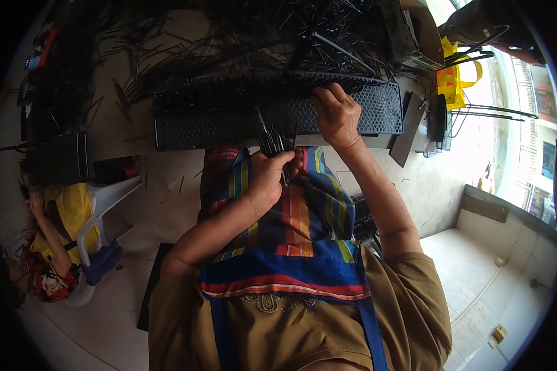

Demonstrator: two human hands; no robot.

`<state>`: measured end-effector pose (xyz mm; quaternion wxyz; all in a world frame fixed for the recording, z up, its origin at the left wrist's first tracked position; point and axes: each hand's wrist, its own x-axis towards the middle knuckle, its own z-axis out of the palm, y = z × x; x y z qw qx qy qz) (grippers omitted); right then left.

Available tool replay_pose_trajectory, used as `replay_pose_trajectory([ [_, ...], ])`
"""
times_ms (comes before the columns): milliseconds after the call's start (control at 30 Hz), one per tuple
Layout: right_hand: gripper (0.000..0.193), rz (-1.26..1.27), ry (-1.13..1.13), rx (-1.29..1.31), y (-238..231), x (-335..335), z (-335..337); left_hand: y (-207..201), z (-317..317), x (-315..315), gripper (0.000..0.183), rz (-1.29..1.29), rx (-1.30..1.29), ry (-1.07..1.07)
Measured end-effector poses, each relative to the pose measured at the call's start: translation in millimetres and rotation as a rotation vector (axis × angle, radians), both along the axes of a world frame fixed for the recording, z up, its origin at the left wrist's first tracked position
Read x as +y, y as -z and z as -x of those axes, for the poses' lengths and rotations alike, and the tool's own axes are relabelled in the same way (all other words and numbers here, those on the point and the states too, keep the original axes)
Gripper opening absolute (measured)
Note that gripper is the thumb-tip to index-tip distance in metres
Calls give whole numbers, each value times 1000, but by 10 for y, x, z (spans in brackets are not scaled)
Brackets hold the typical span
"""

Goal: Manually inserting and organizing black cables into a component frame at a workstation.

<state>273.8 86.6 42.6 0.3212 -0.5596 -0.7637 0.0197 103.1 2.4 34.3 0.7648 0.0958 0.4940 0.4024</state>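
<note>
My left hand (271, 172) is wrapped round a bundle of thin black sticks (271, 137), held just in front of the table's near edge, with their ends fanning upward. To the right and farther forward, my right hand (339, 116) is closed with its fingertips curled together over a long black perforated tray (380, 106). Whatever those fingertips hold, if anything, is hidden. A dark mass of thin black pieces (229, 96) lies in the tray's left and middle parts.
Behind the tray, more thin black pieces (192, 46) are strewn over the table. An open cardboard box (424, 34) stands at the far right, near a yellow bag (453, 83). At the left, another person (52, 247) sits on a white chair (99, 213).
</note>
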Motion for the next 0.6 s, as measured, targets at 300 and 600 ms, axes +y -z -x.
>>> replay_pose_trajectory([
  [300,12,43,-67,-12,-80,92,-27,37,-32,-43,8,-56,-3,8],
  [600,12,59,-42,-173,-7,74,39,1,-55,-50,8,-38,-10,-5],
])
